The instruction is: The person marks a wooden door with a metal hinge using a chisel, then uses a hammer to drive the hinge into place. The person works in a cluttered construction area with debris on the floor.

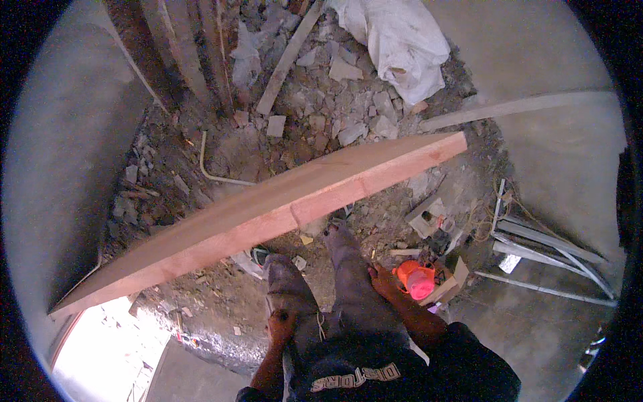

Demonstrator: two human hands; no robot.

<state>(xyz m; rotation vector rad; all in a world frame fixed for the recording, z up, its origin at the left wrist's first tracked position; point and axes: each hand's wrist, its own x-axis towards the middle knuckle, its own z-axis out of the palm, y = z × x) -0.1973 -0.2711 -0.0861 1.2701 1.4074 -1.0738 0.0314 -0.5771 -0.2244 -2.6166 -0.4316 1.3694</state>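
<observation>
My left hand point(280, 325) rests on my left thigh with its fingers curled in, and nothing sticks out of it. On the outer side of my right leg lies my right hand point(384, 280), its fingers stretched along the trouser cloth. Neither hand touches the large wooden panel point(295, 204), which lies at a slant in front of my feet. Its thick, pinkish edge faces me, with a dark crack-like line near the middle. Close to my right hand is an orange and pink plastic object point(418, 280), whose kind I cannot make out.
An open cardboard box point(457, 281) stands right of the orange object. Metal frame pieces point(549, 248) lie further right. Broken rubble point(321, 120) covers the ground beyond the panel, with a white sack point(402, 50) on it. Tall planks point(194, 53) lean at the far left.
</observation>
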